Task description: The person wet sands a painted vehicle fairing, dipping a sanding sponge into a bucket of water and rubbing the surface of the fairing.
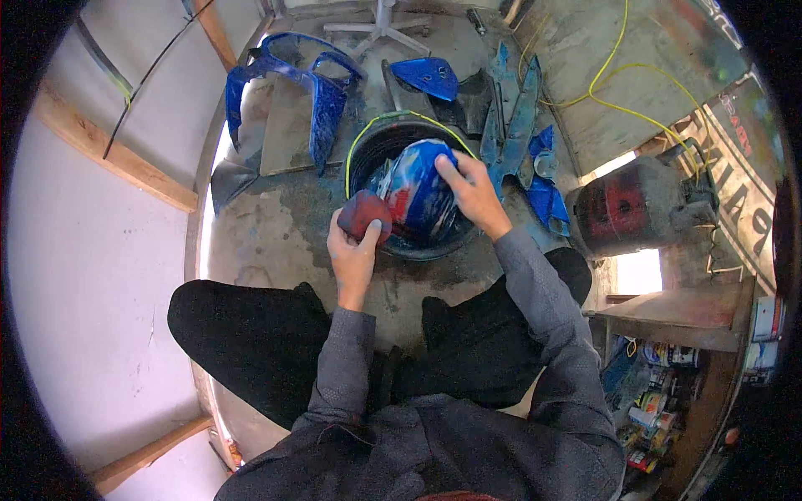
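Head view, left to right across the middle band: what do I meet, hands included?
Wooden beam → left hand holding reddish pad → blue part → right hand → black-and-red canister.

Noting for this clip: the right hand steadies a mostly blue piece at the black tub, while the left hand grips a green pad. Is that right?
Not quite: the pad in the left hand is dull red, not green, as the head view shows. The right hand does steady the mostly blue piece at the black tub.
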A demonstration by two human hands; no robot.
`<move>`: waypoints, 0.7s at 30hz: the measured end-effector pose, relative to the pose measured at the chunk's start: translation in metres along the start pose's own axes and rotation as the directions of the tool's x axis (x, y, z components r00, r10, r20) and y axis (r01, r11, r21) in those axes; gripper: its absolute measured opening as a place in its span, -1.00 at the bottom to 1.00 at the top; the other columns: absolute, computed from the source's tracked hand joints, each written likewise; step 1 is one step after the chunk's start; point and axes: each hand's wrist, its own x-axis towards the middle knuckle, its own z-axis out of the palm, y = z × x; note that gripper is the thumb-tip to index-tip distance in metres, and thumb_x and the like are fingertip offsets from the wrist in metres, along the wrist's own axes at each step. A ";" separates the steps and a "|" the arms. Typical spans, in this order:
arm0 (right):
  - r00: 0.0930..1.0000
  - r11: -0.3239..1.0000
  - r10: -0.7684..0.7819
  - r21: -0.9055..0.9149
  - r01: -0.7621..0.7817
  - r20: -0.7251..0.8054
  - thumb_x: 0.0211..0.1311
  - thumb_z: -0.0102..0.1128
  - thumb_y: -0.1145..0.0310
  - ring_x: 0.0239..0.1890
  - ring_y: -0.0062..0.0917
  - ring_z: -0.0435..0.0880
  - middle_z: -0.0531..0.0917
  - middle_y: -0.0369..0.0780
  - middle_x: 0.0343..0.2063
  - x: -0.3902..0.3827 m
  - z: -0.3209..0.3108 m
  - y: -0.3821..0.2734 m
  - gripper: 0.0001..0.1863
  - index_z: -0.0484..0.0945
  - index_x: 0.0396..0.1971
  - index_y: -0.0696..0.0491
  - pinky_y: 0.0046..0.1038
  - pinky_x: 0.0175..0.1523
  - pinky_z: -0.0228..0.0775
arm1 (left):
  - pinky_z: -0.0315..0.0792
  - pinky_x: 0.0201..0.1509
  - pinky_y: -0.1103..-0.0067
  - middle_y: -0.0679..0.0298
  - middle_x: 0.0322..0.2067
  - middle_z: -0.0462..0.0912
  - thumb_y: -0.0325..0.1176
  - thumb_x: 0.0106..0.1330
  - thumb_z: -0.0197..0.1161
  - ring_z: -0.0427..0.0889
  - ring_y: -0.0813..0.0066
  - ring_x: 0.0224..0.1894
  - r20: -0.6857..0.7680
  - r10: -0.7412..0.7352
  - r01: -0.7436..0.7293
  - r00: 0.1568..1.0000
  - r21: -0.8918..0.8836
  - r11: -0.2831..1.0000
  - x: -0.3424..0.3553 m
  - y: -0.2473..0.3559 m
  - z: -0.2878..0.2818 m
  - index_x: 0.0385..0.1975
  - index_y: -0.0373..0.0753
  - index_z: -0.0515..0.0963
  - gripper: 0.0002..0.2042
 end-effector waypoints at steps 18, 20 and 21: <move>0.909 0.957 0.060 -0.283 0.065 0.412 0.49 0.18 -0.29 -0.52 -0.55 0.61 0.68 -0.18 -0.63 0.117 0.079 -0.023 -0.24 0.75 -0.50 0.21 -0.31 -0.28 0.46 | 0.52 0.24 0.39 0.11 0.05 0.68 -0.39 0.37 0.47 0.68 0.32 0.07 -0.255 0.123 -0.046 0.959 0.288 0.957 0.008 0.000 -0.042 0.19 -0.40 0.50 -0.54; 0.933 0.948 -0.131 -0.233 0.216 0.335 0.47 0.21 -0.25 -0.52 -0.30 0.70 0.73 -0.06 -0.57 0.118 0.083 -0.004 -0.30 0.76 -0.44 0.19 -0.19 -0.24 0.50 | 0.52 0.25 0.39 0.11 0.04 0.68 -0.40 0.36 0.47 0.69 0.31 0.06 -0.212 0.114 -0.073 0.971 0.190 0.979 0.009 0.004 -0.036 0.18 -0.39 0.50 -0.55; 0.953 0.897 -0.222 -0.339 0.282 0.206 0.46 0.22 -0.24 -0.48 -0.18 0.71 0.74 -0.03 -0.54 0.116 0.086 -0.007 -0.35 0.77 -0.39 0.16 -0.15 -0.20 0.52 | 0.52 0.25 0.39 0.11 0.04 0.68 -0.40 0.36 0.47 0.69 0.31 0.06 -0.222 0.117 -0.073 0.968 0.195 0.978 0.009 0.003 -0.039 0.18 -0.39 0.50 -0.55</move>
